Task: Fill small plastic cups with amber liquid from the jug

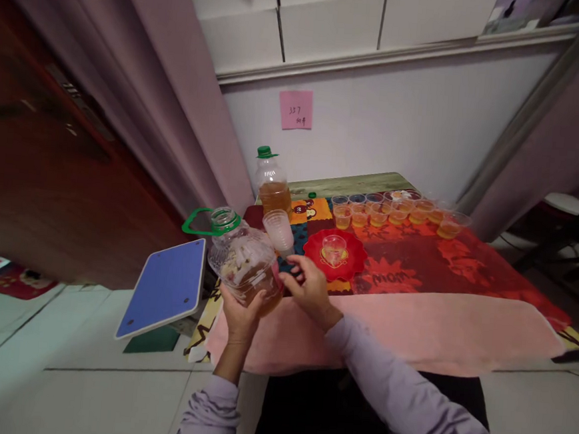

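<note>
Large clear plastic jug (245, 267) with a green neck ring, a green loop handle and an open mouth, ribbed and glossy, tilted with its neck up and to the left, a shallow pool of amber liquid in its lower end. Cupped from beneath by the left hand (242, 315), palm up, fingers curled around the rounded base. Touched on its right flank by the right hand (309, 287), fingers loosely bent and partly spread, tips against the plastic wall; whether pressing or only resting cannot be told. Just beyond the right hand's fingertips, a slanted stack of thin clear plastic cups (279, 231). Further past the stack, an upright clear plastic bottle (273, 187) with a green cap, about half full of amber liquid. Right of the right hand, a glossy red scalloped plastic plate (350, 265) bearing one small clear cup (334, 249). Well beyond, a curved row of small clear cups (395, 212) holding amber liquid. Under all of these, a bright patterned tablecloth (441, 262), and nearer the wrists a soft pink towel (435, 332) draped over the table edge. Left of the left hand, a flat blue board (163, 287) with rounded corners, tilted.
</note>
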Demonstrator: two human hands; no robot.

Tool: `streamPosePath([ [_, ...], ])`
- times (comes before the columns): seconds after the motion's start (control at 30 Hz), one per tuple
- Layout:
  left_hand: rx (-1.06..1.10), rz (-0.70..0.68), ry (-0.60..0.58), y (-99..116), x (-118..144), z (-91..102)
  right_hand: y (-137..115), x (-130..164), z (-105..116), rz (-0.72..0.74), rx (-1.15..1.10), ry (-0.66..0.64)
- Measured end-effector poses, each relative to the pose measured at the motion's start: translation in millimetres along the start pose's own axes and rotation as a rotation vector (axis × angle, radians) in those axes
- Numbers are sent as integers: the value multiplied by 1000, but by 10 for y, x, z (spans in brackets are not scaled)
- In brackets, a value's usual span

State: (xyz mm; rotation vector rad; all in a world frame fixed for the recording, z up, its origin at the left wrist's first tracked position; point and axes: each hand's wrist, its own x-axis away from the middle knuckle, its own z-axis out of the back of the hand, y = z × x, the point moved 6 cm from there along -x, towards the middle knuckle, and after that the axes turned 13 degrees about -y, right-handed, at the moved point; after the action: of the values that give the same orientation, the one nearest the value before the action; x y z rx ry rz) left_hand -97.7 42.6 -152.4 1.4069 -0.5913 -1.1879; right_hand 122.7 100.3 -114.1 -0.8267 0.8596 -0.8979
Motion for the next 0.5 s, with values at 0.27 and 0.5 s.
streamPosePath([
  [0.27, -83, 96, -25, 174, 20, 55, 400, 103, -640, 63, -259, -84],
  [0.5, -250, 91, -110, 597, 3, 143, 405, 107, -646, 41, -529, -184],
])
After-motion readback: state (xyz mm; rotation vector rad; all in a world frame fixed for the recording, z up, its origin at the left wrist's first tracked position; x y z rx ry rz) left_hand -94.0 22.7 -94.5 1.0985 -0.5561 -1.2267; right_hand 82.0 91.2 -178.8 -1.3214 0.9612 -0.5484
